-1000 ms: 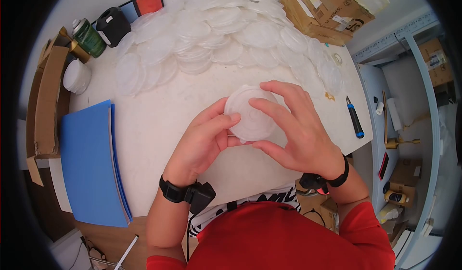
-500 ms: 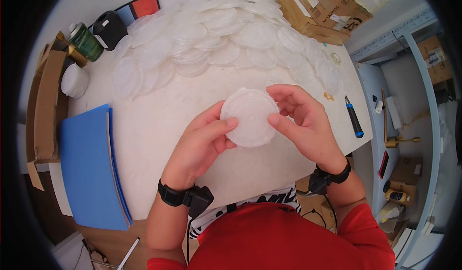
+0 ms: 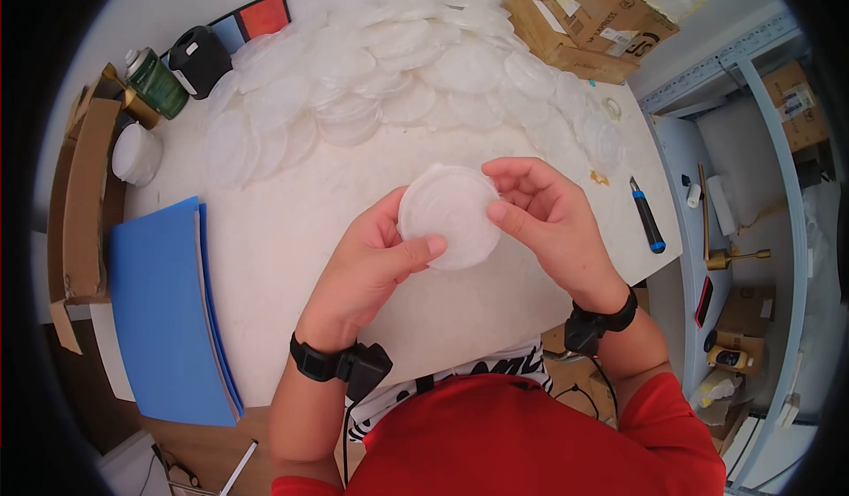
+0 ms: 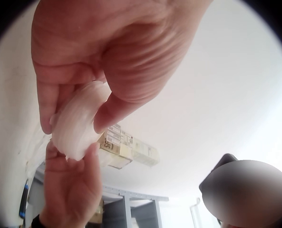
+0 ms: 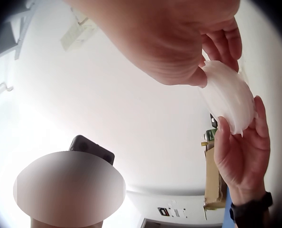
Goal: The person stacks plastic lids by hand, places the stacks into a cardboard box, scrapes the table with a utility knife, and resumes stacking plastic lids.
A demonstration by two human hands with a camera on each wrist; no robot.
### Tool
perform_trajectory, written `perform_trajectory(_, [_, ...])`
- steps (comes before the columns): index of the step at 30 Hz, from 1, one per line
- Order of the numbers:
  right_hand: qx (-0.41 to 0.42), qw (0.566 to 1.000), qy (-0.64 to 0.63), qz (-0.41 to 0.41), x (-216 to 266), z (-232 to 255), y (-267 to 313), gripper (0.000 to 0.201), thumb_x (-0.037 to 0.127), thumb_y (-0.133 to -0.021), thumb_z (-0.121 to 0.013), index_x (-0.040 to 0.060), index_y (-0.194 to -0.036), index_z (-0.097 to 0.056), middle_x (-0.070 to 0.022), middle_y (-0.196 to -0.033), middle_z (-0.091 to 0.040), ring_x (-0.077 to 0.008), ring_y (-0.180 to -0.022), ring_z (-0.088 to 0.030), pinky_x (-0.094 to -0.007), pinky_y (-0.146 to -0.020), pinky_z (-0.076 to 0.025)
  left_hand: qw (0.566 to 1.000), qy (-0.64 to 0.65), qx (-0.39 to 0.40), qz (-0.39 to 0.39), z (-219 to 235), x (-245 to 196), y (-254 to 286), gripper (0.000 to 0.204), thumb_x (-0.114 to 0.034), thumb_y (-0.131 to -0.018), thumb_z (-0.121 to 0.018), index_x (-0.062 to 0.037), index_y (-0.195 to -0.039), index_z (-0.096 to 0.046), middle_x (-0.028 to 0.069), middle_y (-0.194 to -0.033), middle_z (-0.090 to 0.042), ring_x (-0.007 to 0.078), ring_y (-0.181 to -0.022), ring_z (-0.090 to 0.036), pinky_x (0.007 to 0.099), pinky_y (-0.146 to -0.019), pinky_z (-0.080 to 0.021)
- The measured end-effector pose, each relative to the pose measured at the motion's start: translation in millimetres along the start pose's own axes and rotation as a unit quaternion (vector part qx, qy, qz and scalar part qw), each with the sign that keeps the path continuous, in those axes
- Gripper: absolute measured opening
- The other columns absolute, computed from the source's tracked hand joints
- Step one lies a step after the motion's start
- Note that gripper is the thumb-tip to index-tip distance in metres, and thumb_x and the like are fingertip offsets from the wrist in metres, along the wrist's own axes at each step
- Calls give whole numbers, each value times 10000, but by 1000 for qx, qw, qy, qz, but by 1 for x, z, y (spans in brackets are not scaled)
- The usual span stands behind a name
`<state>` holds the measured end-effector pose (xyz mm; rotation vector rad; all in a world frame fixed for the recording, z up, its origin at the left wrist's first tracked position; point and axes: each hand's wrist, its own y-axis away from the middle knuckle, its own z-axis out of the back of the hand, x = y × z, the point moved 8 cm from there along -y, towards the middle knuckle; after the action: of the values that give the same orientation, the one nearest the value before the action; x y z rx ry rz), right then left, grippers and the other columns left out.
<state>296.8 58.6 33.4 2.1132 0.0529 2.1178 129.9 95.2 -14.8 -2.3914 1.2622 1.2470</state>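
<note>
A small stack of round translucent plastic lids (image 3: 449, 217) is held up between both hands over the table. My left hand (image 3: 371, 248) grips its left side, with the thumb lying across the face and the fingers behind. At the right edge my right hand (image 3: 557, 231) pinches the stack between the thumb and curled fingers. In the left wrist view the stack (image 4: 79, 121) shows several layered rims edge-on. The right wrist view shows the same lids (image 5: 228, 97) with small tabs sticking out at the rim.
A wide heap of similar lids (image 3: 380, 72) covers the back of the table. A blue folder (image 3: 164, 310) lies at left, near a white tub (image 3: 137, 155) and a cardboard box (image 3: 88, 195). A utility knife (image 3: 648, 217) lies at right, with cartons (image 3: 601, 19) behind.
The right hand went from fingers spread over the lids' face to pinching their right edge. The stack has shifted slightly left and tilted, and the left thumb now lies lower on the face.
</note>
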Motion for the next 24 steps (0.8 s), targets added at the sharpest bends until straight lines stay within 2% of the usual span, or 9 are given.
perform_trajectory(3, [1, 1000, -8, 12, -4, -2, -3, 380, 78, -964, -714, 7, -1318, -596, -10, -1083, -610, -74, -954, -594, -237, -863, -501, 1000, -14, 1, -5, -3, -2, 0, 538, -66, -933, -726, -5, -1426, -520, 35, -1249, -662, 88, -1111, -624, 270, -969, -502])
perform_trajectory(5, [-4, 1000, 14, 9, -7, -2, -5, 390, 98, -952, -726, 12, -1311, -598, -2, -1047, -597, -70, -892, -564, -237, -821, -498, 998, -51, -10, -28, -2, -2, -1, 519, -55, -943, -714, 3, -1421, -520, 34, -1242, -662, 87, -1094, -628, 271, -958, -509])
perform_trajectory(8, [-12, 998, 56, 5, -14, -2, -9, 411, 128, -938, -748, 12, -1303, -599, -11, -1025, -593, -80, -859, -549, -245, -791, -501, 997, -71, -8, -23, -2, 0, -2, 505, -43, -950, -700, 10, -1419, -520, 41, -1245, -662, 92, -1088, -632, 272, -960, -510])
perform_trajectory(18, [-18, 992, 115, 45, -13, -5, -17, 517, 227, -912, -798, 6, -1323, -577, -36, -994, -610, -113, -865, -579, -264, -769, -508, 993, -110, -21, -19, -4, -7, 0, 491, -31, -952, -675, 12, -1417, -522, 58, -1252, -668, 107, -1099, -639, 281, -949, -515])
perform_trajectory(21, [-38, 996, 74, 38, -12, 9, -28, 490, 240, -919, -792, -2, -1298, -598, -40, -990, -628, -113, -873, -584, -270, -776, -511, 995, -79, -58, -13, 3, -8, 1, 490, -41, -955, -670, 9, -1419, -522, 67, -1261, -668, 118, -1103, -646, 286, -954, -516])
perform_trajectory(24, [-173, 940, 266, 128, 15, 53, -51, 401, 236, -905, -786, -13, -1196, -667, -85, -994, -675, -164, -883, -627, -313, -792, -528, 996, -30, -75, -30, 9, -9, 0, 481, -61, -963, -672, 8, -1415, -523, 77, -1263, -670, 136, -1109, -653, 297, -955, -523])
